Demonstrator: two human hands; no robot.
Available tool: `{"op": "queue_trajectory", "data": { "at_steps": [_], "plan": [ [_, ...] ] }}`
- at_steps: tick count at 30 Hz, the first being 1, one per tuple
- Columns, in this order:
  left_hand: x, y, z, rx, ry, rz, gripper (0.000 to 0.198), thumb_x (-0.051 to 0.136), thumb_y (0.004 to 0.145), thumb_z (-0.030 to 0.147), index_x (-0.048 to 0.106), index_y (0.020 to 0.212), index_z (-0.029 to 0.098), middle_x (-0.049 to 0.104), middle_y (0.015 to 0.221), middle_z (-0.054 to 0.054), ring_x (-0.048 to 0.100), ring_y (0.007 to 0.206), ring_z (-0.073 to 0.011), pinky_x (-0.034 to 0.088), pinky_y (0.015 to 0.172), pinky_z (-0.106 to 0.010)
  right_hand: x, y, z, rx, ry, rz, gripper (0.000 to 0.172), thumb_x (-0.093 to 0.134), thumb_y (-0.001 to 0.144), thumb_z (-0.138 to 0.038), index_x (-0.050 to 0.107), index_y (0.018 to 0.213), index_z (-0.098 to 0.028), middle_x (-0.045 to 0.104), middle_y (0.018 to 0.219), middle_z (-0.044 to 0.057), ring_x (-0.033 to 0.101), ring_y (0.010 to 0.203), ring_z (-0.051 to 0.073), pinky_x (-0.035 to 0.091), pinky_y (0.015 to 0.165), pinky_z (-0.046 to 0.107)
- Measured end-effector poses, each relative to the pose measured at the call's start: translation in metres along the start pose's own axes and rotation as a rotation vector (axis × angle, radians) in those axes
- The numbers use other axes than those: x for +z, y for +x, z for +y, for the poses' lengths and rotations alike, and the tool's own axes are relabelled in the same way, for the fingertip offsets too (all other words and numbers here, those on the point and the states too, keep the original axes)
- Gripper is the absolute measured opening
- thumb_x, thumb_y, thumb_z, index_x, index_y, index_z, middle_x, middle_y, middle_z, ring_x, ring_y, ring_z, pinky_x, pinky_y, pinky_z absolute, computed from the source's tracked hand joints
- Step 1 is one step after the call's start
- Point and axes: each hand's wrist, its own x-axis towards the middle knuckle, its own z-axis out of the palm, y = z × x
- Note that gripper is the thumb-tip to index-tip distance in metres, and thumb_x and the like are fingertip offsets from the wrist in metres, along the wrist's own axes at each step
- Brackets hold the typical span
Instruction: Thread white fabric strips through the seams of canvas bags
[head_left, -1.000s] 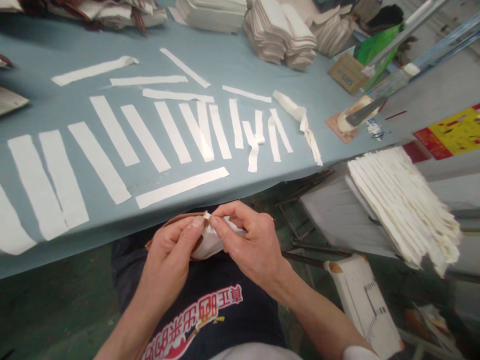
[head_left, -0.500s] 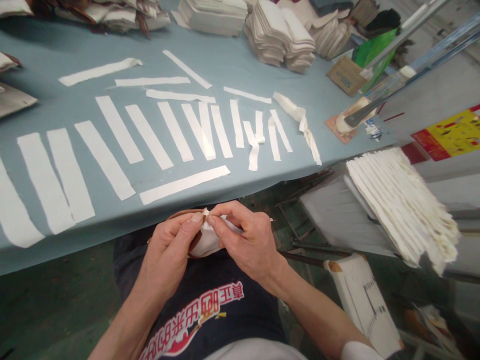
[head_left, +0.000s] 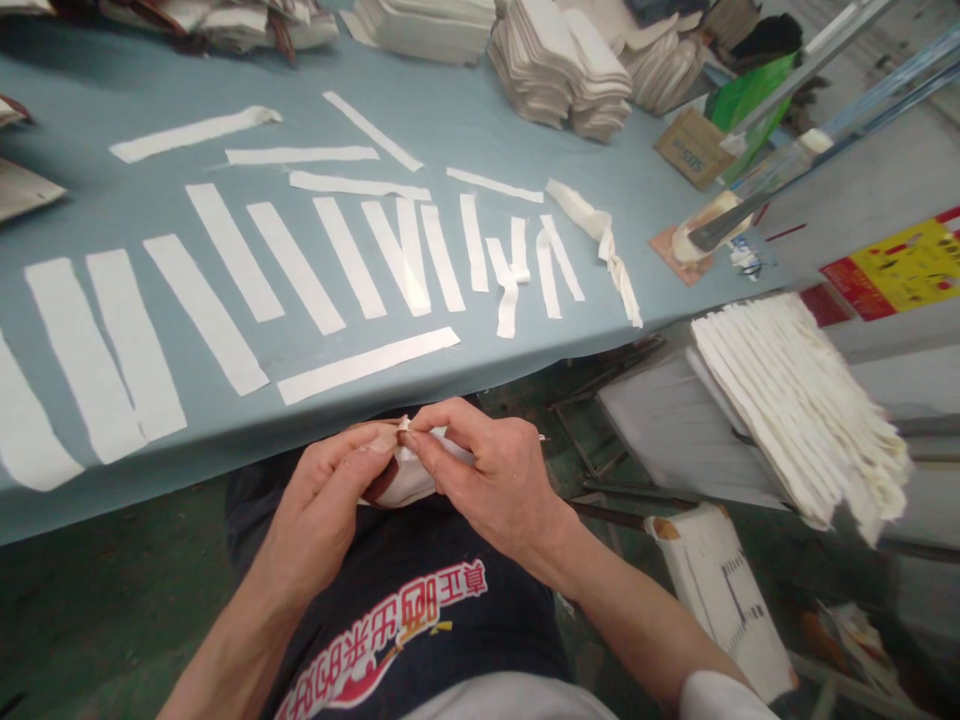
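Above my lap, in front of the table edge, I hold a white fabric piece with a brown edge (head_left: pixel 414 480). My left hand (head_left: pixel 330 490) pinches its upper rim between thumb and forefinger. Right beside that, the thumb and fingertips of my right hand (head_left: pixel 487 470) pinch the same rim, so the two hands' tips nearly meet. A small bit of white shows between them. Much of the piece lies hidden behind my fingers. A white strip (head_left: pixel 367 366) rests on the table just beyond my hands.
Several more white strips (head_left: pixel 296 268) are spread over the blue-green table (head_left: pixel 525 350). Stacks of cut fabric (head_left: pixel 559 65) line the far side. A glue-smeared brush pot (head_left: pixel 705 235) and cardboard box (head_left: pixel 694 148) are at right. Pale strips (head_left: pixel 799 400) hang over a stand.
Both hands and the fabric piece have shifted slightly left. My fingertips stay pinched on its rim. The view has moved a little.
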Motion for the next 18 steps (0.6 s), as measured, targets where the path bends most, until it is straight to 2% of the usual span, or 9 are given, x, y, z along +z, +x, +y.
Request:
{"op": "queue_trajectory", "data": {
  "at_steps": [5, 9, 14, 18],
  "plan": [
    [0.003, -0.002, 0.009, -0.013, -0.005, -0.038, 0.021, 0.082, 0.08, 0.038, 0.083, 0.084, 0.018, 0.074, 0.07, -0.001, 0.065, 0.067, -0.0184, 0.053, 0.066, -0.026, 0.003, 0.001, 0.002, -0.022, 0.016, 0.003, 0.015, 0.071, 0.104, -0.032, 0.082, 0.103, -0.023, 0.065, 0.057, -0.007, 0.062, 0.049, 0.01, 0.042, 0.058, 0.022],
    [0.01, -0.002, 0.013, 0.056, 0.099, 0.022, 0.019, 0.079, 0.08, 0.037, 0.082, 0.079, 0.018, 0.077, 0.071, -0.001, 0.063, 0.063, -0.0153, 0.05, 0.061, -0.022, 0.006, 0.001, 0.004, -0.007, 0.042, 0.008, 0.015, 0.07, 0.104, -0.032, 0.082, 0.102, -0.022, 0.07, 0.063, -0.005, 0.065, 0.052, 0.011, 0.043, 0.058, 0.022],
    [0.016, -0.003, 0.014, 0.05, 0.143, 0.105, 0.021, 0.075, 0.079, 0.039, 0.081, 0.077, 0.018, 0.076, 0.067, -0.001, 0.069, 0.066, -0.0175, 0.053, 0.063, -0.023, 0.004, 0.001, 0.008, 0.039, 0.087, -0.047, 0.017, 0.066, 0.105, -0.033, 0.081, 0.106, -0.023, 0.071, 0.062, -0.006, 0.065, 0.052, 0.012, 0.045, 0.058, 0.022],
    [0.02, -0.005, 0.015, 0.068, 0.206, 0.126, 0.02, 0.07, 0.078, 0.035, 0.081, 0.077, 0.019, 0.073, 0.062, 0.001, 0.065, 0.057, -0.0154, 0.055, 0.061, -0.024, 0.001, -0.001, 0.01, -0.031, -0.014, -0.061, 0.019, 0.063, 0.106, -0.029, 0.081, 0.109, -0.022, 0.078, 0.07, -0.003, 0.071, 0.059, 0.012, 0.047, 0.062, 0.022]
  ]
}}
